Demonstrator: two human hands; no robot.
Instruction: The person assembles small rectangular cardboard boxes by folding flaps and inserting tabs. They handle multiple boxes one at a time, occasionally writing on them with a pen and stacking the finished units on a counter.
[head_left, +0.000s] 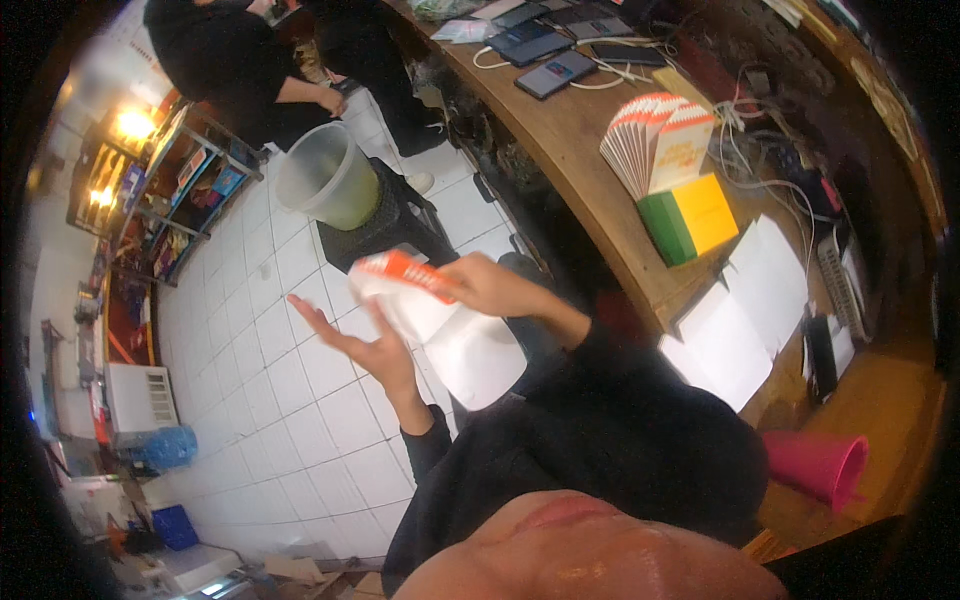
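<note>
My right hand (490, 284) grips a folded white-and-orange card piece (410, 308) by its orange edge. Its white part hangs open below, toward my lap; the card is blurred, so I cannot tell whether it is one sheet or several. To its left, my left hand (375, 352) has its fingers spread and thumb raised close to the card's left edge, holding nothing. On the wooden table to the right stands a fanned row of similar orange-and-white cards (650, 145), beside a yellow-and-green box (690, 220).
White papers (745, 310) and several phones (555, 75) with cables lie on the table. A translucent bucket (330, 180) stands on a black stool (385, 240) ahead. People in black are beyond it. A pink cup (815, 467) lies at lower right; a shelf (190, 180) stands left.
</note>
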